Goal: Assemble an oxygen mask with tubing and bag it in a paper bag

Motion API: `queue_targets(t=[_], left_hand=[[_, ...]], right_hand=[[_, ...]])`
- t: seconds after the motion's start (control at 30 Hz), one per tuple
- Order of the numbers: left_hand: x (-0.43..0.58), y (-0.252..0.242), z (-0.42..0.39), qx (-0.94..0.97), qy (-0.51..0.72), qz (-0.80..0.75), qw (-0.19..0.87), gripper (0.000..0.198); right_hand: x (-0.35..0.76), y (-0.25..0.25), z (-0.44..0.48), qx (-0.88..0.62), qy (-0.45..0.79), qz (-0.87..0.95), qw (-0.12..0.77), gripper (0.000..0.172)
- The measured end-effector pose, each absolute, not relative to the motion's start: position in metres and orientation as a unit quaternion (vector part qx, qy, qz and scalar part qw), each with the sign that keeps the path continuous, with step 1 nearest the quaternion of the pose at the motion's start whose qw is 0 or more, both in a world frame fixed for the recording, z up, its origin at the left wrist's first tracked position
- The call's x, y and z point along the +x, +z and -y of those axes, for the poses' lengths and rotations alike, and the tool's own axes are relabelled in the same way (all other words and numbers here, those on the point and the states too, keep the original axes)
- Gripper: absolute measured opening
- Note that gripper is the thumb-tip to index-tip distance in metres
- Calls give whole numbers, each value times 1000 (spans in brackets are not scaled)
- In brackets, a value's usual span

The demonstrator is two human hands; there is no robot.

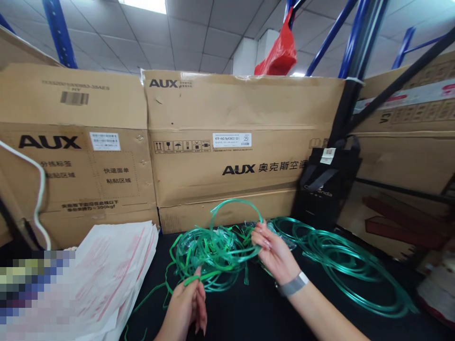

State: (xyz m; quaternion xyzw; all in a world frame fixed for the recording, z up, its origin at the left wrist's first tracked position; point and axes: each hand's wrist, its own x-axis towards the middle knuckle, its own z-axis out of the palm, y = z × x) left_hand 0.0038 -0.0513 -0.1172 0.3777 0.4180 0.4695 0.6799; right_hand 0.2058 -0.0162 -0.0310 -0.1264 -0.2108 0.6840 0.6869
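Green translucent tubing (213, 258), one tangled heap: middle of the black surface (259, 317), in front of the far carton (231, 113). Count of lengths: cannot be told.

Right hand (270, 246): closed in a fingertip pinch on a strand of the tubing; a raised loop (235, 201) arches leftward over the heap's far side.

Left hand (186, 303): thumb and finger pinch a green strip (192, 280) at the heap's near edge; other fingers loosely curled.

Loose coil (355, 267): clear green, wide rings, right of the heap; whether it joins the heap, cannot be told.

Paper sheets (117, 279): stacked, left.

Handling notes, by judgement: a light pinch is best, letting tubing slide without kinking. Lift the raised loop clear so its crossings show. Steady the strip with one hand while the other draws; hauling with both would likely tighten any knot. Follow one strand at a time, easing it through each crossing.
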Motion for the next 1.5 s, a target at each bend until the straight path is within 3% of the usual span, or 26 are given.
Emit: queue_targets(t=[0.3, 0.47, 0.63, 0.73, 0.83, 0.93, 1.03, 1.2, 1.37, 1.5], left_hand=[[6, -108, 55, 373, 520, -408, 651, 40], [6, -112, 59, 444, 546, -375, 604, 43], [9, -114, 66, 495, 443, -274, 696, 57], [13, -110, 67, 423, 483, -249, 725, 75], [9, -103, 64, 368, 568, -308, 669, 61], [1, -95, 59, 364, 626, -370, 582, 45], [-3, -93, 56, 371, 660, -393, 522, 45], [3, -99, 62, 441, 582, -419, 539, 50], [2, -96, 70, 480, 512, -439, 561, 61], [2, -92, 72, 487, 492, -448, 566, 63]], right_hand=[[290, 6, 20, -52, 567, 191, 799, 29], [285, -1, 20, -64, 555, 201, 805, 27], [234, -16, 26, -95, 612, 237, 748, 19], [201, -33, 35, -125, 672, 314, 658, 18], [176, -53, 45, -160, 719, 379, 560, 17], [162, -68, 49, -210, 715, 406, 529, 20], [159, -76, 48, -281, 647, 434, 560, 26], [167, -82, 44, -373, 507, 512, 585, 58], [175, -74, 49, -430, 321, 635, 557, 38], [176, -68, 53, -434, 232, 717, 494, 46]])
